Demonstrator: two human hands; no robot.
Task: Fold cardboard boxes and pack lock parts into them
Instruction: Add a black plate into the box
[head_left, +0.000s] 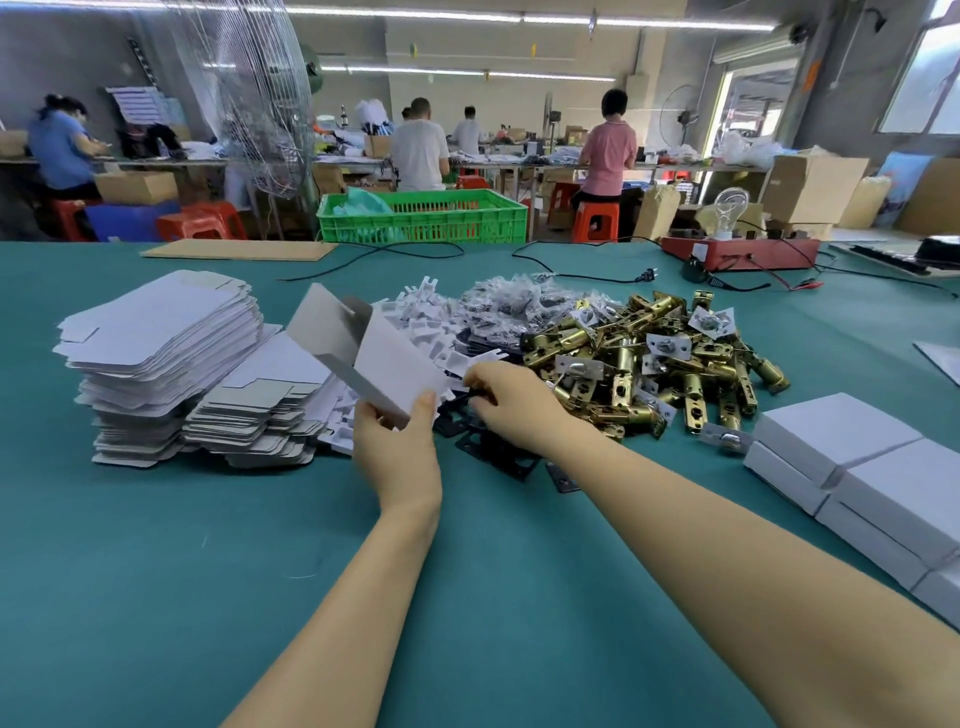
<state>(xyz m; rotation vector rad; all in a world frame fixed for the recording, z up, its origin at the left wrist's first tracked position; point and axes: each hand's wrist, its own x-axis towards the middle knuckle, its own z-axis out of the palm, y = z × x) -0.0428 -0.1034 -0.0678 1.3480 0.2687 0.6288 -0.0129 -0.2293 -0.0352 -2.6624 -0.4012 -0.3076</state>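
Fingers (427, 410) of left hand (397, 447) pinched a half-folded white cardboard box (363, 345), held tilted above the green counter (156, 571). Right hand (511, 402) curled on a black plate (478, 395) at the edge of the parts heap, beside brass latches (649, 364). Flat box blanks (161, 332) stacked left; closed boxes (852, 467) right.
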